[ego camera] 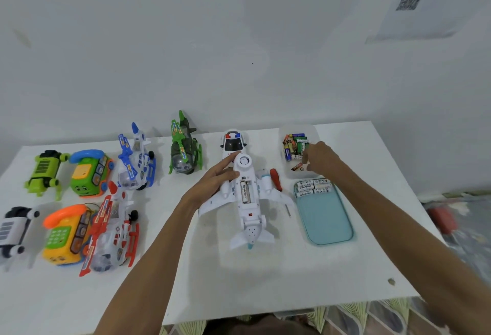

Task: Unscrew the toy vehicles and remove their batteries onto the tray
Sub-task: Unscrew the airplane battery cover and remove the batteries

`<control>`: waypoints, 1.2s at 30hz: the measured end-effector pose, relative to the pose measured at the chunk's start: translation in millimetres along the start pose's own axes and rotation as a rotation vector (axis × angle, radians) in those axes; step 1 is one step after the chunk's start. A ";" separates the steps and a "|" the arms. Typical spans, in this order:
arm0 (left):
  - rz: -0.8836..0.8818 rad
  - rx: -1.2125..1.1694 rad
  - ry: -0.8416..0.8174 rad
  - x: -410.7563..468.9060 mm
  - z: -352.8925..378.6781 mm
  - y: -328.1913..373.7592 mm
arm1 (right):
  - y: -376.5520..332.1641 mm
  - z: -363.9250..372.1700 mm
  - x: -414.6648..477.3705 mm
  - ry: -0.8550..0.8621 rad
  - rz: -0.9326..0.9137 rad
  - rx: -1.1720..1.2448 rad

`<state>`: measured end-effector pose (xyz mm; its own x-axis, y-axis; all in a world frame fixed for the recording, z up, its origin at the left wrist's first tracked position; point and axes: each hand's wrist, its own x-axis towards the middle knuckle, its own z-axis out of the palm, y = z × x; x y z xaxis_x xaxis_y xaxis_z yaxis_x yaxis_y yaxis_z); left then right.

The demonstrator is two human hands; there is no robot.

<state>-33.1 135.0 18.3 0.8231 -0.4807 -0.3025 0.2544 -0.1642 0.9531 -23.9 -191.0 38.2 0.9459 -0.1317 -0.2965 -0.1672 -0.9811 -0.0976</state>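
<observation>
On the white desk (239, 276), centre: an upturned toy plane (255, 231) with its battery bay open.
Left grip (216, 176) holds the plane's nose, fingers laid along it and thumb against the fuselage; one battery (244, 191) sits in the open bay. Right grip (318, 158) reaches to the near edge of a clear container (313, 130) of loose batteries, fingers curled downward; whether it pinches anything cannot be told. Just beside the plane's wing lies a red-handled screwdriver (276, 179), and next to that the blue tray (325, 218), with four white batteries (314, 188) at its far end. A police car (233, 143) stands behind the plane.
</observation>
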 end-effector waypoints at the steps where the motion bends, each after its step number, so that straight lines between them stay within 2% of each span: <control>1: -0.001 -0.007 -0.001 -0.9 0.4 0.3 | -2.1 -0.8 2.0 -0.023 -0.018 -0.046; 9: -0.003 -0.024 -0.002 -4.4 1.7 0.4 | -5.0 -10.6 11.2 -0.159 -0.145 -0.170; 18: 0.002 -0.038 0.016 -5.6 2.5 -0.3 | -1.9 -6.3 10.0 -0.181 -0.209 -0.252; 24: 0.002 -0.033 0.007 -7.3 3.4 2.6 | 2.3 -6.7 12.2 -0.239 -0.307 -0.200; 30: -0.003 -0.044 0.023 -10.7 3.6 3.7 | 9.3 -1.9 11.3 -0.143 -0.249 -0.046; 36: -0.006 -0.032 0.022 -8.5 4.5 3.5 | 6.6 -9.4 6.1 -0.193 -0.213 0.000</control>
<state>-41.5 134.6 24.1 0.8324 -0.4609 -0.3077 0.2748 -0.1389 0.9514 -16.6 -199.6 44.7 0.8892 0.1068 -0.4448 0.0296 -0.9838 -0.1769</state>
